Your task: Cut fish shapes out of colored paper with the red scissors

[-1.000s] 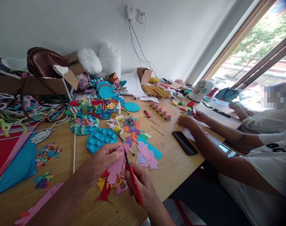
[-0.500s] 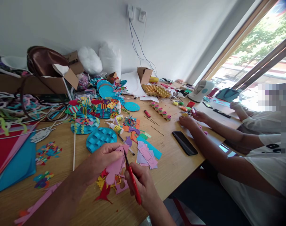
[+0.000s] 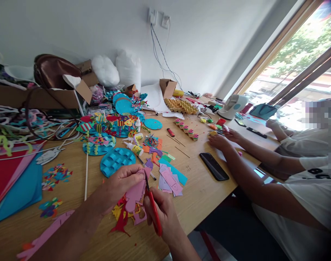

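My left hand (image 3: 127, 181) pinches a sheet of pink paper (image 3: 134, 194) near its top edge, above the table's front part. Red-handled scissors (image 3: 154, 214) sit in my right hand (image 3: 164, 210), with the fingers wrapped round the handles. The dark blades lie against the paper's right side, close to my left fingertips. Below the paper lie red and yellow paper scraps (image 3: 120, 219). A blue disc with curled paper strips (image 3: 118, 161) is just beyond my left hand. Pink and lilac paper pieces (image 3: 169, 179) lie to the right, beside a turquoise strip (image 3: 179, 173).
At left are coloured sheets (image 3: 18, 188), small paper bits (image 3: 56, 175) and a wooden stick (image 3: 86, 177). Glue bottles (image 3: 134, 148) and fish decorations (image 3: 100, 123) stand farther back. A black phone (image 3: 213, 166) lies at right, near a co-worker's hands (image 3: 221, 139).
The scissors and my right hand have shifted slightly against the pink paper, which has tilted a little. The co-worker's hands have moved slightly. The view has shifted a touch.
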### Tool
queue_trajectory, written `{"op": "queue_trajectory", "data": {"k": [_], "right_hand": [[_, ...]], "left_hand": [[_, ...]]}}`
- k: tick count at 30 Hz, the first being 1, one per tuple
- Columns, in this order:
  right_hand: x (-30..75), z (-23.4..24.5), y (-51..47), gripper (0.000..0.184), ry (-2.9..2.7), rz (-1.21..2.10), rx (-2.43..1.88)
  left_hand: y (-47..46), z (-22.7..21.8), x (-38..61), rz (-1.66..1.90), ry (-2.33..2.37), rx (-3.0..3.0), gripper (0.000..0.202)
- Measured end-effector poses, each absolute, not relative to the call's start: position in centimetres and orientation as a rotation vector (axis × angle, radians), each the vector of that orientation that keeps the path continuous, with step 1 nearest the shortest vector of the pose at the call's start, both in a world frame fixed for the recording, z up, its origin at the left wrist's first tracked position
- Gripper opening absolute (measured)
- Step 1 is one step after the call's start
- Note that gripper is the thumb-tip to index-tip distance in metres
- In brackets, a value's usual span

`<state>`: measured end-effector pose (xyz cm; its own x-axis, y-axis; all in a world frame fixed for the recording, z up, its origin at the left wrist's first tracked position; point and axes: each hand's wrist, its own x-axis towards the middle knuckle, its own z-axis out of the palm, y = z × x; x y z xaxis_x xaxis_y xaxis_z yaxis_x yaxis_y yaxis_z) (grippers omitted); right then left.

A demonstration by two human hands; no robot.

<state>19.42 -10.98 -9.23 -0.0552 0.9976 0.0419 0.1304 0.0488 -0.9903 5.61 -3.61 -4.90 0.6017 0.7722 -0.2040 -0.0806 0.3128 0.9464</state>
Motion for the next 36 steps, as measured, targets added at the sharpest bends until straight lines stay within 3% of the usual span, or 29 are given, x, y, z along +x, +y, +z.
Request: {"op": "queue_trajectory", "data": {"k": [15,36], "right_hand": [[19.4,-9.2,-10.9,0.041,-1.325,1.179,-1.25],[19.3,-9.9,-10.8,0.057,-1.225,1.236,-1.138]], "left_hand": [[-3.5,-4.7,5.7,0.638,0.77,1.113,0.027],[-3.8,-5.5,6.3,0.657,0.754,1.122,0.022]]}}
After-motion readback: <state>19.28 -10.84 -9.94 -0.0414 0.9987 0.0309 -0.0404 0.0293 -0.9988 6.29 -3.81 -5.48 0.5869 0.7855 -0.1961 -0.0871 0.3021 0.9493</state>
